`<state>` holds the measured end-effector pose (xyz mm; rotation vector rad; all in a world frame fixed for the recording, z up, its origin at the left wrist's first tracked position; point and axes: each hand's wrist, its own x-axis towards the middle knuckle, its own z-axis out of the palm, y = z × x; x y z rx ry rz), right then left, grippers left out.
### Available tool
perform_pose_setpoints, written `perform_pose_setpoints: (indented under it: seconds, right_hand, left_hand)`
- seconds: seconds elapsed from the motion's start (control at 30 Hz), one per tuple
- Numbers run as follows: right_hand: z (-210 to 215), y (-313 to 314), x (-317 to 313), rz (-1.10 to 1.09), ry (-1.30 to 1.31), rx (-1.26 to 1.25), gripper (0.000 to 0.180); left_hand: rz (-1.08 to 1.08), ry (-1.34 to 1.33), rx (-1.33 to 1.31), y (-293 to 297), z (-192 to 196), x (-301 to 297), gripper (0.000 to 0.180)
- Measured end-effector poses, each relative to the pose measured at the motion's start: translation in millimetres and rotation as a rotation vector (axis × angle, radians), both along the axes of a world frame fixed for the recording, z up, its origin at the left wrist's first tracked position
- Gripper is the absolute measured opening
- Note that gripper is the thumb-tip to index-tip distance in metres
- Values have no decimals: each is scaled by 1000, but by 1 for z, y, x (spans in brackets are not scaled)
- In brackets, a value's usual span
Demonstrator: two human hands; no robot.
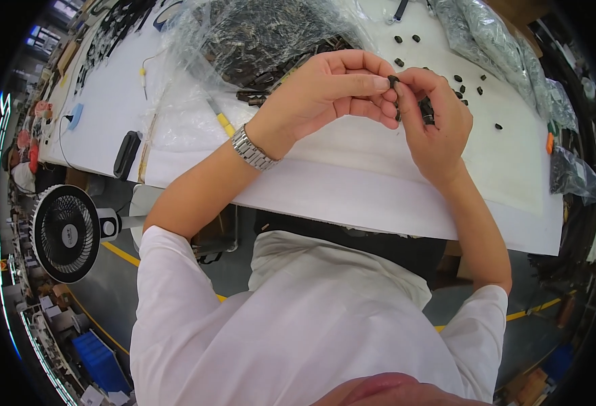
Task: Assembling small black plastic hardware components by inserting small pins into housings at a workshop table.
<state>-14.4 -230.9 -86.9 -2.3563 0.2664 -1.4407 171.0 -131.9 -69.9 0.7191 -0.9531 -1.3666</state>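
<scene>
Above the white table, my two hands meet fingertip to fingertip at a small black part (393, 80). My left hand (338, 88), with a metal watch on its wrist, is closed, its thumb and fingers pinching the part from the left. From the right, my right hand (438, 118) is closed on the same part between thumb and forefinger. The part's exact kind is too small to make out. More black pieces (428, 110) show in the gap of my right hand; whether they lie in the palm or on the table behind, I cannot tell.
A large clear plastic bag (264, 34) of dark parts lies behind my left hand. Loose black pieces (458, 78) are scattered right. Plastic-wrapped bundles (487, 30) lie at the far right. A yellow-handled tool (225, 124), a black case (127, 154) and a fan (66, 233) are left.
</scene>
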Motion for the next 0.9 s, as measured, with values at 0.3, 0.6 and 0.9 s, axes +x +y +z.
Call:
perform_pose_setpoints:
  seconds: [0.3, 0.6, 0.9]
  right_hand:
    - [-2, 13, 6, 269, -80, 490, 15]
    - [7, 13, 2, 153, 101, 496, 15]
    - [5, -6, -2, 283, 245, 593, 16]
  left_hand:
    - [189, -389, -56, 14, 18, -6, 16]
    - [767, -1296, -487, 11, 0, -15, 17]
    - [525, -1021, -143, 14, 12, -12, 10]
